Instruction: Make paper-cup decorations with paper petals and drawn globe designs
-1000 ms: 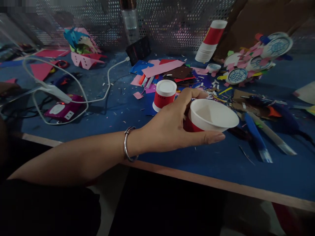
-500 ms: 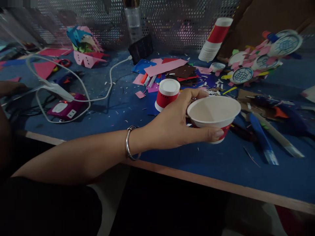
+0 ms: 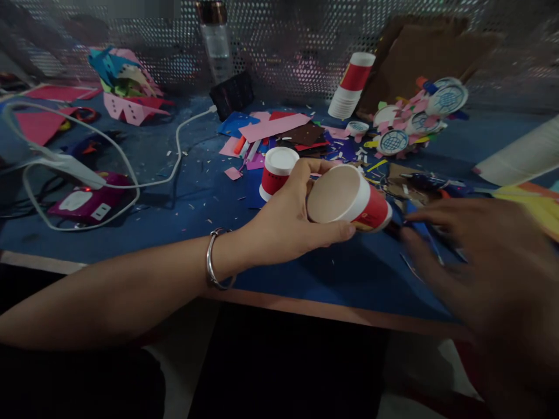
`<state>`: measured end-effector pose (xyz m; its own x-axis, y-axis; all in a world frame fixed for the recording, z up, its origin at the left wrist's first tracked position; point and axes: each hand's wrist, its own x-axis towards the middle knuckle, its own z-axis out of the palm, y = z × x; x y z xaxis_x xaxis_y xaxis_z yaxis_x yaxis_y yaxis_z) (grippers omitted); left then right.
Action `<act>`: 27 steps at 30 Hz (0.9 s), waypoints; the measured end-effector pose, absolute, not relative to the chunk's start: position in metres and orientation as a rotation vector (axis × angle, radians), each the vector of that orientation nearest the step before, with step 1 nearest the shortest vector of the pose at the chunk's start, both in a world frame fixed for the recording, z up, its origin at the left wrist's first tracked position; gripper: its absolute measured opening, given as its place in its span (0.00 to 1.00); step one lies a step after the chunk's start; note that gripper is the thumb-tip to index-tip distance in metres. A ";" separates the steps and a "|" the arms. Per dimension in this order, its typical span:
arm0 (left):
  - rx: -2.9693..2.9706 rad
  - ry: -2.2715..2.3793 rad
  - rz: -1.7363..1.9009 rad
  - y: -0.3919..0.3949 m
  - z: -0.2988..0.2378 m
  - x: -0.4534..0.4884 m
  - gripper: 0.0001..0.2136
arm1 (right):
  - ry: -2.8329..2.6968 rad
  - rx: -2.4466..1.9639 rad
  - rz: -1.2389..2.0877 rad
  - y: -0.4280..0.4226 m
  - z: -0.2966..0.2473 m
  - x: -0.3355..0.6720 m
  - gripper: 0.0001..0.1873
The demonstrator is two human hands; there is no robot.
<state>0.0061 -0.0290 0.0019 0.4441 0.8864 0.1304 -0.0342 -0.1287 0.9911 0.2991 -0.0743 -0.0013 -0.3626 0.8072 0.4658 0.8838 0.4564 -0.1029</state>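
My left hand (image 3: 292, 221) is wrapped round a red and white paper cup (image 3: 369, 206), its thumb along the near side. The cup is held tilted above the table, with its open mouth toward the left and its base to the right. Just right of that base, my right hand (image 3: 480, 256) is smeared by motion; its thumb and forefinger are apart, with nothing visible between them. Below its fingertips lies a slim blue tool (image 3: 425, 233), partly covered. Behind the left hand, another paper cup (image 3: 279, 169) stands upside down.
Coloured paper scraps (image 3: 279, 128) lie behind the cups. A leaning cup stack (image 3: 351, 84) and a decorated paper craft (image 3: 414, 122) stand at the back right. On the left are a purple power adapter (image 3: 89, 198) with a white cable (image 3: 179, 139) and a paper model (image 3: 131, 93).
My left hand has turned the cup from nearly upright to tilted, its base swung to the right. My right hand has come into view from the right. The camera view has shifted.
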 end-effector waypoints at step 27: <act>1.324 0.710 0.942 -0.028 -0.001 0.016 0.34 | -1.461 -1.427 0.770 -0.015 0.018 0.262 0.04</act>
<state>0.0158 -0.0284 -0.0012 0.4684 0.8795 0.0840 -0.1612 -0.0084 0.9869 0.2620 -0.0154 0.0183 0.0985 0.9778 0.1849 0.4008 0.1311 -0.9068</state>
